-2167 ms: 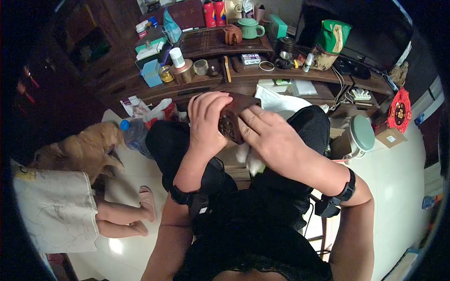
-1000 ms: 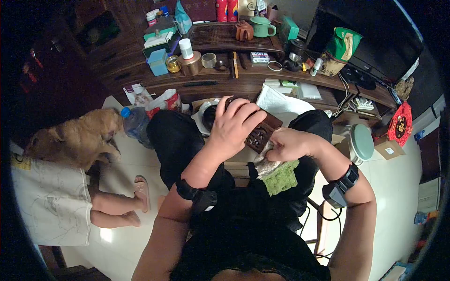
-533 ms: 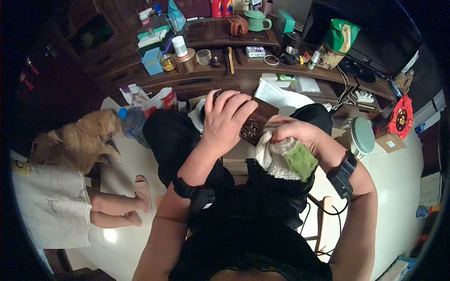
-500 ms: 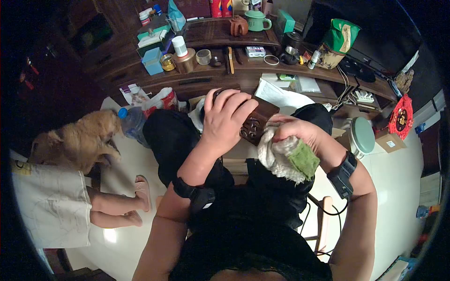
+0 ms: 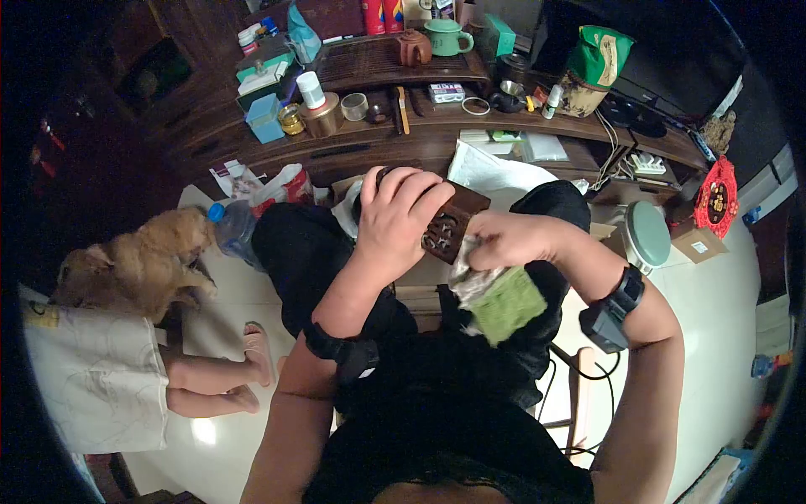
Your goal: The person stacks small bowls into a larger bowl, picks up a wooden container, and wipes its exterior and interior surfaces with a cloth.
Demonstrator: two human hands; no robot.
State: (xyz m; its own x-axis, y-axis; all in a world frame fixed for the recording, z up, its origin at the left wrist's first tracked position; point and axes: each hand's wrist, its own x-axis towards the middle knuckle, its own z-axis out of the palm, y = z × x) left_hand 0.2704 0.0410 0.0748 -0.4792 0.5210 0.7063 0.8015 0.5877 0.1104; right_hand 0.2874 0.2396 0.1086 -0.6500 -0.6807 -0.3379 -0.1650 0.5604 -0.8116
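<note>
A dark brown carved wooden block (image 5: 463,204), perhaps a box, is held over my lap. My left hand (image 5: 395,220) wraps over its left end, fingers curled across the top. Gathered in my right hand (image 5: 514,242) is a white and green cloth (image 5: 510,304), its green part hanging below the fingers. That hand presses the cloth near the block's right, carved side. The fingertips of my right hand are partly hidden by the cloth, and the block's left end lies under my left palm.
Ahead stands a dark wooden cabinet (image 5: 277,155) carrying a green mug (image 5: 447,38), jars and a green bag (image 5: 600,59). On the left are a dog (image 5: 147,260), a water bottle (image 5: 235,231) and another person's legs (image 5: 206,386). A lidded bin (image 5: 646,235) stands right.
My right hand has shifted slightly left along the block's side, and the hanging cloth has swung left with its green part spread wider. My left hand still grips the block.
</note>
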